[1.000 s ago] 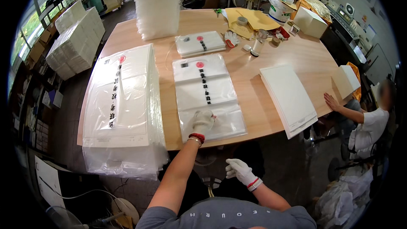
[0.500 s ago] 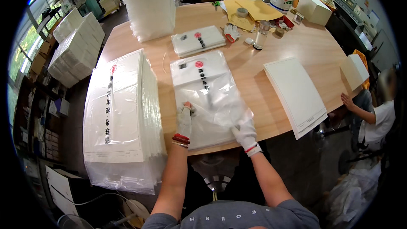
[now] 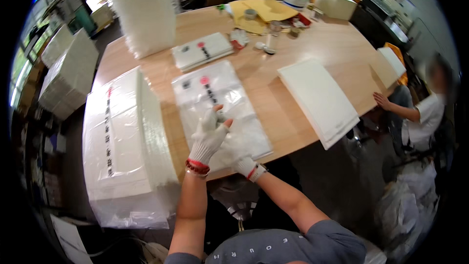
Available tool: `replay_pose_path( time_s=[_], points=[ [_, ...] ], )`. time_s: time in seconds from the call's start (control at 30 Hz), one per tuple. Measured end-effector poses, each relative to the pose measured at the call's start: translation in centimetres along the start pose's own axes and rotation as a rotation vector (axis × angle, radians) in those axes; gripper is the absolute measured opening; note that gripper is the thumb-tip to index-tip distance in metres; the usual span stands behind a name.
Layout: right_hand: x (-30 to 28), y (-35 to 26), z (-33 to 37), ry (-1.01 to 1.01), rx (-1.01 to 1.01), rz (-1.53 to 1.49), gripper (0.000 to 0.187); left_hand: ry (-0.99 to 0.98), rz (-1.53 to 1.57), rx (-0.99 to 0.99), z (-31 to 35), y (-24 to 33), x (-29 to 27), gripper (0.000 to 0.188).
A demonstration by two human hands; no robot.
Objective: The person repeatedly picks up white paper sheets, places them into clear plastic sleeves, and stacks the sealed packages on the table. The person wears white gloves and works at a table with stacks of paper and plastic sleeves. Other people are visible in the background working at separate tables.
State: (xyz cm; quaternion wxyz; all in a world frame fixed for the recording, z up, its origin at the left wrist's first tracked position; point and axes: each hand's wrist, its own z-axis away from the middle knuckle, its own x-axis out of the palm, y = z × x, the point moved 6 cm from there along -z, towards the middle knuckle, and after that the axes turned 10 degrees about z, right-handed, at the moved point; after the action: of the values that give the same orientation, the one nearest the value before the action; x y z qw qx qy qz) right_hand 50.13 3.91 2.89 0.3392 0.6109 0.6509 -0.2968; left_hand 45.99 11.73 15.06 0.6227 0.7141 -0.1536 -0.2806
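Note:
A stack of clear plastic bags [image 3: 246, 117] with a red round mark and black lettering lies before me at the table's near edge. My left hand [image 3: 209, 134], in a white knit glove with bare fingertips, is over the bags; its thumb and forefinger are apart and nothing shows between them. Close beside it on the right, my right hand [image 3: 235, 155], also gloved, is low over the bags' near part. Its fingers are smeared by motion and partly hidden by the left hand. To the left stands a tall stack of filled bags [image 3: 119, 137] holding white sheets.
A stack of white paper [image 3: 317, 100] lies to the right. Behind the bags are a smaller bag pile [image 3: 202, 51], a glove [image 3: 239, 38] and a tall translucent white stack [image 3: 144, 14]. Yellow paper [image 3: 266, 12] lies at the back. Another person's hand [image 3: 382, 100] touches the table's right edge.
The view has shifted. My left hand has lifted from the bags and its fingers have spread. My right hand has moved left from the bags' right edge, close to the left hand.

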Motion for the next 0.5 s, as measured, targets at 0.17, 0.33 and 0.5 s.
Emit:
replay_pose_path(
  time_s=[0.17, 0.33, 0.5],
  points=[
    [-10.6, 7.3, 6.3, -0.428, 0.413, -0.861, 0.019, 0.182, -0.447, 0.368, 3.5, 0.3, 0.3, 0.054],
    [-16.5, 23.0, 15.1, -0.208, 0.481, 0.245, 0.057, 0.371, -0.528, 0.539, 6.5, 2.7, -0.4, 0.055],
    [-16.8, 28.9, 15.6, -0.447, 0.441, 0.19, 0.08, 0.358, -0.416, 0.493, 9.2, 3.3, 0.3, 0.045]
  ],
)
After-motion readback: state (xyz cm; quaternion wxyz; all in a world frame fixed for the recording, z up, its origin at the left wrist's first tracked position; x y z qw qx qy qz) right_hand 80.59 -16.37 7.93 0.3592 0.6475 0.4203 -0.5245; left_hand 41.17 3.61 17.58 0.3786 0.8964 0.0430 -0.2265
